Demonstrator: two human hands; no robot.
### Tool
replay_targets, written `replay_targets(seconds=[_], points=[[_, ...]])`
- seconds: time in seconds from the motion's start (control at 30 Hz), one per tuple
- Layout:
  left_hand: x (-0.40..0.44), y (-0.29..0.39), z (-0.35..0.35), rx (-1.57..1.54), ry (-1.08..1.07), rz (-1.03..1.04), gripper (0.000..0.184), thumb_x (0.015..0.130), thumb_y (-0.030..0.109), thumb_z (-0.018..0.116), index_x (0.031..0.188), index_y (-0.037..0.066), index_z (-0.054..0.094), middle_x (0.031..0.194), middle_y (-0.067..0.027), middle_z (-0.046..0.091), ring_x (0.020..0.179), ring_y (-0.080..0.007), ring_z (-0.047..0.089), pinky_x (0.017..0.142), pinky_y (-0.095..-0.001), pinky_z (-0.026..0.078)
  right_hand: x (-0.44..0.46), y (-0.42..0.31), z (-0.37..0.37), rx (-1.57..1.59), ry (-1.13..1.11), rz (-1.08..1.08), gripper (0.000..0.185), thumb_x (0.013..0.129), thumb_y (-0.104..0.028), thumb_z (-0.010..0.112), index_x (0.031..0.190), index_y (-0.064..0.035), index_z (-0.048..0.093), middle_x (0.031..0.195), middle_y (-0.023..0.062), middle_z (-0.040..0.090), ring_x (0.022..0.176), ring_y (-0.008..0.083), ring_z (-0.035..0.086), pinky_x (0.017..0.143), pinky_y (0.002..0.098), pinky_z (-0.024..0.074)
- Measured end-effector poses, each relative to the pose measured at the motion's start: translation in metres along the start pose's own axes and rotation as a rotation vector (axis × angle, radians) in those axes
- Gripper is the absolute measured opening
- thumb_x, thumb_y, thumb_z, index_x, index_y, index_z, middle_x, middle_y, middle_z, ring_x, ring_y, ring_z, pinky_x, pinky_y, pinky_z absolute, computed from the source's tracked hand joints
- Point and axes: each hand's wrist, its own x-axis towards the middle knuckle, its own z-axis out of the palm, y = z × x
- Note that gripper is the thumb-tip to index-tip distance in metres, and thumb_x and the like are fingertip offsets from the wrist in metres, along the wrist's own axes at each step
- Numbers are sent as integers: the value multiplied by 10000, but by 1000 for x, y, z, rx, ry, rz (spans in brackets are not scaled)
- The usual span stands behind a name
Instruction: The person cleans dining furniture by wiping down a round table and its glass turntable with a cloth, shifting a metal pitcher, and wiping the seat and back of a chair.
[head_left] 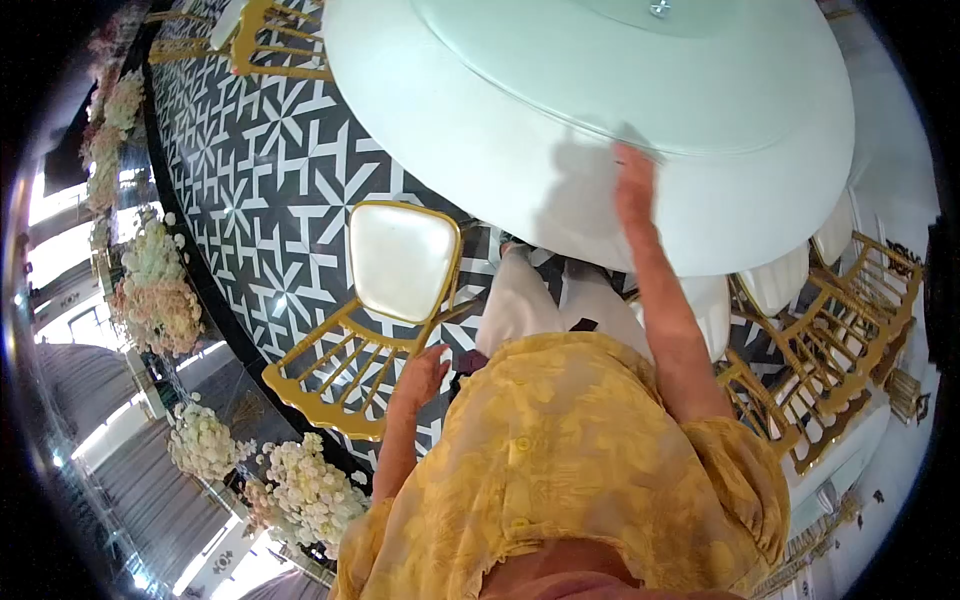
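Observation:
My right hand (636, 185) reaches out over the round table (500, 165), which has a white cover. Its fingertips are at the edge of the large pale glass turntable (560, 70); the fingers are foreshortened, and I cannot tell whether they grip anything. My left hand (424, 376) hangs low at my side with loosely bent fingers and nothing visible in it. It is nearest to a gold chair (355, 400) with a white seat pad (404, 262). A small dark purple thing (470, 362) shows at my hip, beside the left hand.
More gold chairs (820, 330) crowd along the right side of the table. Another gold chair (285, 40) stands at the far left. The floor (270, 200) has a black and white pattern. Clusters of pale flowers (310, 490) line the left edge.

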Motion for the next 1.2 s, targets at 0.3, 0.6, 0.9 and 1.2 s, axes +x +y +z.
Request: replay_targets(seconds=[0.3,0.6,0.9,1.2], points=[[121,16,-61,235,138,232,273,909,163,613,1160,55,621,1015,-150,678,928,-380,646,809,-495,513,1,-56,42,91,68,65,396,827,76,482,1172,-46,633,1207,147,641,1197,339,561,1060,445,420],[265,115,-92,-230,523,607,345,852,41,619,1197,36,614,1236,-189,596,1110,-393,568,949,-449,487,30,-153,41,220,-257,-34,378,877,8,577,1241,-84,621,1231,159,631,1119,341,607,975,389,487],[369,196,-36,-145,569,667,421,831,156,667,1232,62,577,1123,-171,533,1097,-367,513,961,-446,462,-89,-11,-51,268,32,625,315,907,-73,598,1214,-21,641,1055,72,589,934,175,553,887,299,469],[367,130,-94,-99,573,826,267,846,121,631,1103,73,578,1079,-133,546,1004,-352,553,888,-462,480,-88,-19,-52,299,-2,684,329,904,-82,619,1230,-39,635,1030,31,539,890,113,510,839,263,457]])
